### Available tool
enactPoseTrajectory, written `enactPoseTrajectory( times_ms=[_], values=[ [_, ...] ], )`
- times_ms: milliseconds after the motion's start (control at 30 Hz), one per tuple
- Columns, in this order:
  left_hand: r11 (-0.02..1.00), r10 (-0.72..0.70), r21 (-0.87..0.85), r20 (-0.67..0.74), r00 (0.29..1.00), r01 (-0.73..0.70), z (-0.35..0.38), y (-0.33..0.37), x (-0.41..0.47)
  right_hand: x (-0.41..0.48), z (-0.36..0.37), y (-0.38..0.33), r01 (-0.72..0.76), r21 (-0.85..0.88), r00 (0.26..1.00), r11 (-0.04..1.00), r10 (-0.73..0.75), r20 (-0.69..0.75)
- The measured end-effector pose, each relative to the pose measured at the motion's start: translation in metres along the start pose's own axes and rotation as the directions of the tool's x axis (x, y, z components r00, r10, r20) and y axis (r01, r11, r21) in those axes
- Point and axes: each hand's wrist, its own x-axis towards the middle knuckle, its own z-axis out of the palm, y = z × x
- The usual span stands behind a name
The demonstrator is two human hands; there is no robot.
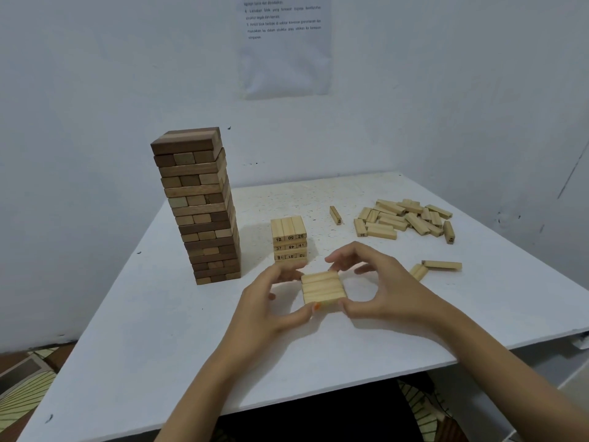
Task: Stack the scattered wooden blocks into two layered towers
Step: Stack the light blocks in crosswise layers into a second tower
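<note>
Three pale wooden blocks (323, 287) lie side by side as one flat row, held between both hands near the table's front. My left hand (271, 301) pinches the row's left end with thumb and fingers. My right hand (379, 288) pinches its right end, fingers curled over the far side. Just behind stands a short tower of pale numbered blocks (289, 239), several layers high. A tall tower of dark brown blocks (199, 205) stands at the left.
A heap of loose pale blocks (404, 218) lies at the back right of the white table (159, 346). One single block (335, 215) lies apart, and two more blocks (439, 266) lie right of my hand. A printed sheet (287, 43) hangs on the wall.
</note>
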Motion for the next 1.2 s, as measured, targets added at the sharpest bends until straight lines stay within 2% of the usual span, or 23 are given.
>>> enactPoseTrajectory(
  times_ms=[100, 233, 367, 533, 633, 900, 1200],
  values=[
    [0.995, 0.081, -0.048, -0.092, 0.992, -0.085, -0.005, 0.007, 0.006, 0.013, -0.005, -0.008, 0.052, 0.048, 0.997, 0.997, -0.049, -0.066],
    [0.977, 0.095, -0.168, -0.202, 0.975, -0.13, -0.007, 0.016, 0.019, 0.039, -0.009, -0.019, 0.095, 0.082, 0.984, 0.992, -0.081, -0.16],
    [0.957, -0.02, -0.285, -0.231, 0.973, -0.048, -0.005, 0.021, 0.037, 0.072, -0.009, -0.024, 0.077, 0.107, 0.986, 0.991, -0.06, -0.156],
    [0.914, -0.164, -0.398, -0.191, 0.968, 0.076, -0.007, 0.024, 0.059, 0.105, -0.008, -0.013, 0.012, 0.132, 0.994, 0.991, 0.003, -0.11],
    [0.883, -0.208, -0.458, -0.182, 0.961, 0.105, -0.005, 0.025, 0.064, 0.111, -0.005, -0.003, 0.001, 0.151, 0.994, 0.989, 0.016, -0.107],
    [0.864, -0.265, -0.474, -0.143, 0.954, 0.169, -0.003, 0.024, 0.062, 0.11, 0.004, 0.008, -0.011, 0.142, 0.997, 0.99, 0.022, -0.077],
    [0.898, -0.268, -0.399, -0.161, 0.95, 0.185, -0.002, 0.007, 0.064, 0.107, 0.005, 0.005, -0.014, 0.129, 0.997, 0.992, 0.023, -0.071]
  ],
)
